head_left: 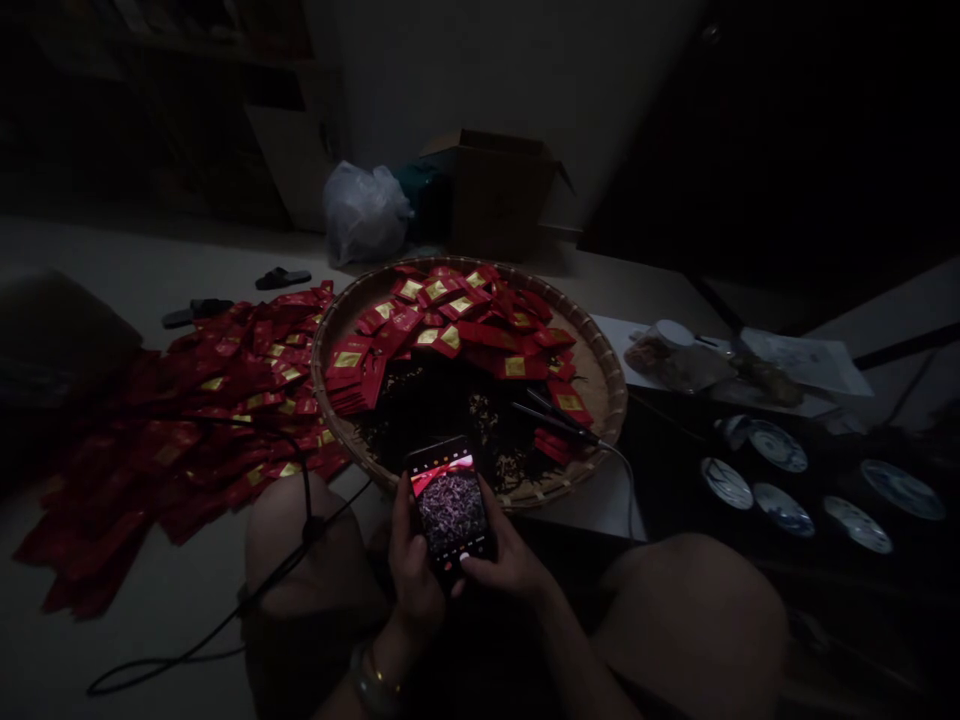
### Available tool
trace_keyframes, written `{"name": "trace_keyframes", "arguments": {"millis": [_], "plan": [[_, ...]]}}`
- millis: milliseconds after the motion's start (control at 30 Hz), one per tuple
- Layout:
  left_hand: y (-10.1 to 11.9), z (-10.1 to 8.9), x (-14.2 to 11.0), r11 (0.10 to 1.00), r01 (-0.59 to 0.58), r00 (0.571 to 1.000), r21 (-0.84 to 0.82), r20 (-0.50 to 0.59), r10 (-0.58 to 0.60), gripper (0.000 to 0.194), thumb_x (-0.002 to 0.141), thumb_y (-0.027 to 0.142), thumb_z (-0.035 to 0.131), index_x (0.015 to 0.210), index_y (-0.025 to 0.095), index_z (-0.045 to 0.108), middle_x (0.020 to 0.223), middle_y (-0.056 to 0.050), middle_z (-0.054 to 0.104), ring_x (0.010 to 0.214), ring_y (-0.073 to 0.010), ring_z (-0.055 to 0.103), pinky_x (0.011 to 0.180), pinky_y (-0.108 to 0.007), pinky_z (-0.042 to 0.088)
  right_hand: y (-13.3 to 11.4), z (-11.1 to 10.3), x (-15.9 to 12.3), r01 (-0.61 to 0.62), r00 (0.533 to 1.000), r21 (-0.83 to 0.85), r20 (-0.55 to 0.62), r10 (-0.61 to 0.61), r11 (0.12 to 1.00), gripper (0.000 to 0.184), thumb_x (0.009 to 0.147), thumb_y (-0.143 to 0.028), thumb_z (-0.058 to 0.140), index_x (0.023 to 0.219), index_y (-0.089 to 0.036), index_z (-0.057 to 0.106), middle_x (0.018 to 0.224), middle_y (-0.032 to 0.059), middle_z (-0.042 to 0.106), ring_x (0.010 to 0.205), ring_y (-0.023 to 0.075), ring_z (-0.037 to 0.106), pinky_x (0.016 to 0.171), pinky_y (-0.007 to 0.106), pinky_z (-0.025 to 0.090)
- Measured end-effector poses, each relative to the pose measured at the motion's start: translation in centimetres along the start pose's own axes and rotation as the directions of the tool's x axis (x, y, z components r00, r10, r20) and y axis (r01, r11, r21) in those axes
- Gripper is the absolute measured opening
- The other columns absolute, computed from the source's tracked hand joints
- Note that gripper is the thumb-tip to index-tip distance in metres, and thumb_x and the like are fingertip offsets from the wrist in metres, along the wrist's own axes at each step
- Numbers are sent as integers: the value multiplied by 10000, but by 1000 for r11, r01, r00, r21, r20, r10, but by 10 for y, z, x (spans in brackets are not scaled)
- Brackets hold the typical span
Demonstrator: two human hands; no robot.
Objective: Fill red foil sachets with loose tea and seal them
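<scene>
A lit smartphone (451, 505) is held upright between both hands, its screen showing a camera picture of dark leaves. My left hand (414, 570) wraps its left side, and bangles circle that wrist. Along the right edge my right hand (510, 560) grips it, the thumb near the round shutter button. Beyond the phone lies a wide round woven bamboo tray (600, 360) with dark loose leaves (420, 400) that look like tea. Red packets with gold patches (465, 330) are heaped on its far part. A dark tong-like tool with a cord (559, 415) rests at the tray's right.
More red packets (225, 400) cover the floor at left, near dark slippers (283, 278). A black cable (262, 590) loops beside my knee. Behind the tray stand a white plastic bag (365, 212) and an open cardboard box (499, 195). Several patterned dishes (780, 447) sit at right.
</scene>
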State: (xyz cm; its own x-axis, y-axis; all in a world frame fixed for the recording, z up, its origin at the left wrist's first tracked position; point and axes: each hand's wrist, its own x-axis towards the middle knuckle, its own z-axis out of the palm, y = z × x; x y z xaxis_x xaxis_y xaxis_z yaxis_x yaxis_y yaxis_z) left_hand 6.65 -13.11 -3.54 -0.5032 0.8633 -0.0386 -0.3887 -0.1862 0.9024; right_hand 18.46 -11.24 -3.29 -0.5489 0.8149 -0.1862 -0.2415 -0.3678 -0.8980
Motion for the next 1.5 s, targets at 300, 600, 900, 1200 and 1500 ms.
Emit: {"name": "trace_keyframes", "arguments": {"millis": [300,600,900,1200,1500], "plan": [[3,1,1,1000,0,1000,-19,12,0,649,762,430,559,1371,234,454,1268,-84,606,1128,-279,576,924,-357,471,-3,0,1,21,1000,-49,19,-20,999,1127,694,-379,736,1465,-375,-87,1381,114,400,807,187,633,630,377,603],[7,4,1,999,24,999,-40,-29,-25,634,724,429,591,1317,217,517,1264,-92,606,1148,-294,562,930,-369,471,0,-3,1,21,999,-68,49,-18,997,1148,699,-411,728,1459,-353,-130,1400,133,379,767,158,631,631,349,596],[9,4,1,999,-32,999,-4,-23,32,595,736,418,570,1290,206,548,1245,-90,618,1166,-295,550,954,-377,457,-3,-1,1,21,999,-36,45,-19,999,1112,713,-362,718,1462,-369,-104,1402,119,380,784,168,631,635,366,604],[13,5,0,999,-39,999,-30,-25,38,563,744,399,575,1280,226,558,1257,-76,613,1168,-285,549,961,-363,450,-4,1,1,33,998,-68,53,-29,997,1086,731,-354,700,1464,-361,-102,1403,125,369,791,167,630,639,368,605],[9,2,0,1000,-14,1000,-15,-15,14,582,748,405,564,1300,223,531,1221,-81,632,1148,-281,566,932,-363,472,-2,-5,2,76,996,-166,58,-67,983,1113,712,-395,703,1474,-311,-104,1461,130,309,1043,267,586,723,383,586]]}}
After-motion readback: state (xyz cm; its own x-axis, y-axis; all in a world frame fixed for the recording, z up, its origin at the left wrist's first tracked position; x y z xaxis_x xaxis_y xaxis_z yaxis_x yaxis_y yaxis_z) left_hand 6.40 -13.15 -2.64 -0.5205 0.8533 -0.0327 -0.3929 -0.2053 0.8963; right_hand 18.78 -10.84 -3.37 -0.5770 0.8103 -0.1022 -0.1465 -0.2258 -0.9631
